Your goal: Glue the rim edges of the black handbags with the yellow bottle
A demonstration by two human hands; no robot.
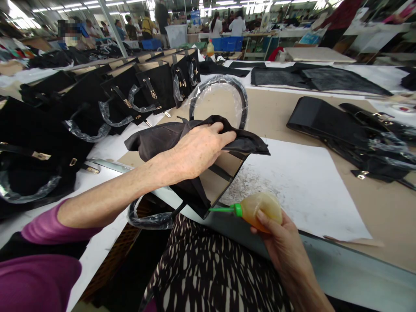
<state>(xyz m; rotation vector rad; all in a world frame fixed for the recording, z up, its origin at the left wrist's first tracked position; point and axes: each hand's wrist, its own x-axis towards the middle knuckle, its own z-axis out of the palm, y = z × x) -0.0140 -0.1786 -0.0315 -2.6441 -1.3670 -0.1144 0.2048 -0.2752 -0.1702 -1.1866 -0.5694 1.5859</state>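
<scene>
A black handbag (pixel 191 186) lies at the table's front edge, its dark lining (pixel 162 134) pulled out and a tan inner panel showing. My left hand (pixel 201 145) grips the bunched lining at the top, fingers curled into the fabric. One plastic-wrapped handle (pixel 240 95) arches up behind; the other (pixel 152 219) hangs below on the left. In my right hand (pixel 282 229) is a squeeze bottle (pixel 261 210) of yellowish liquid, tilted sideways. Its thin green nozzle (pixel 221 209) points left and reaches the bag's lower corner edge; whether it touches, I cannot tell.
Several black handbags (pixel 120 93) with wrapped handles stand in rows at left. A stained white paper sheet (pixel 308 182) lies right of my bag. Farther right is a flattened black bag (pixel 325 125). Black fabric pieces (pixel 341 80) and another bottle (pixel 210 48) are behind. People work in the background.
</scene>
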